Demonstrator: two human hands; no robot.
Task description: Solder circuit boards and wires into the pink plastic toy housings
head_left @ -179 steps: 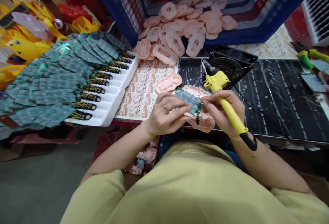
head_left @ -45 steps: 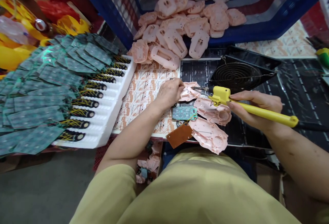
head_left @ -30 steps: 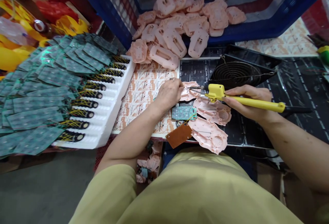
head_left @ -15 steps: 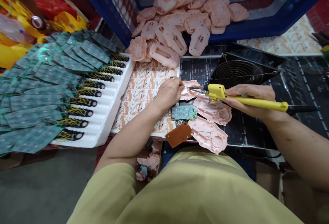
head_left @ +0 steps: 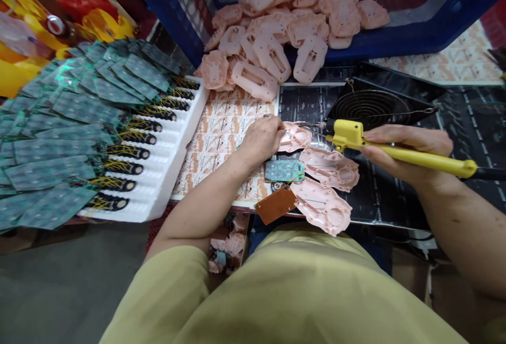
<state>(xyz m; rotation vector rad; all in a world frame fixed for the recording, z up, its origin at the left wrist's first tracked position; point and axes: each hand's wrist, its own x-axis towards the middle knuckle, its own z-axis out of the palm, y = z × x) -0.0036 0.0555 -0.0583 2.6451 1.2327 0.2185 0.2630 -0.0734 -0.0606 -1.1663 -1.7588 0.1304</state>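
Note:
My right hand (head_left: 411, 149) is wrapped round a yellow soldering iron (head_left: 348, 134), its tip pointing left over a pink plastic shell (head_left: 296, 137). My left hand (head_left: 263, 136) is closed at the left end of that shell, fingertips pinching its edge; whether a small part is between them is hidden. Just below lie two more pink shell halves, one (head_left: 334, 169) above the other (head_left: 324, 208), each with a thin wire inside. A green circuit board (head_left: 284, 170) sits left of them, with yellow wires, a small round black part (head_left: 277, 186) and a brown board (head_left: 275, 206) beside it.
At the left, a white foam tray (head_left: 166, 175) carries many green circuit boards (head_left: 67, 149) with black wired parts. A blue crate (head_left: 395, 43) with a heap of pink shells (head_left: 272, 54) stands behind. A black fan (head_left: 367, 107) lies near my right hand.
My right hand has drawn the soldering iron to the right, its tip now further from my left fingers. My left hand stays at the shell. The view has shifted slightly.

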